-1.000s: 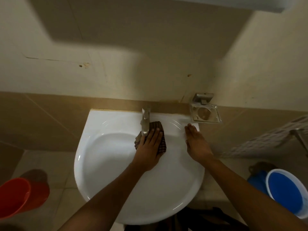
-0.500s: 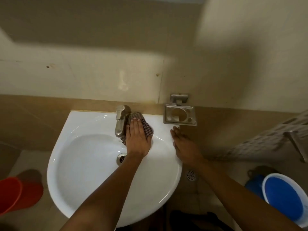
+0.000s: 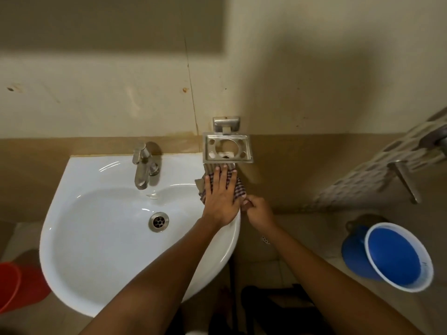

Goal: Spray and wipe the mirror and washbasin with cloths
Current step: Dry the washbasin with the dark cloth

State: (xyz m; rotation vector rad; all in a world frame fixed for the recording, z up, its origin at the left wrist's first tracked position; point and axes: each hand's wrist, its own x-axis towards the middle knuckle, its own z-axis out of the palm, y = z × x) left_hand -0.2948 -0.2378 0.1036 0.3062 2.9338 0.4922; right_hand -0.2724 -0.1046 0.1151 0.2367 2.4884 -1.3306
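At the washbasin's right rear rim: left hand flat, pressing checked cloth; right hand curled on cloth's edge, beneath soap holder.

Washbasin against the wall, buckets either side.

The white ceramic washbasin carries a metal tap at its back rim, a round drain in its bowl. At its right back corner, under the steel wall-mounted soap holder, the left hand lies flat on a checked cloth; the right hand is just beside. An orange plastic bucket stands on the floor left, a blue plastic bucket right.
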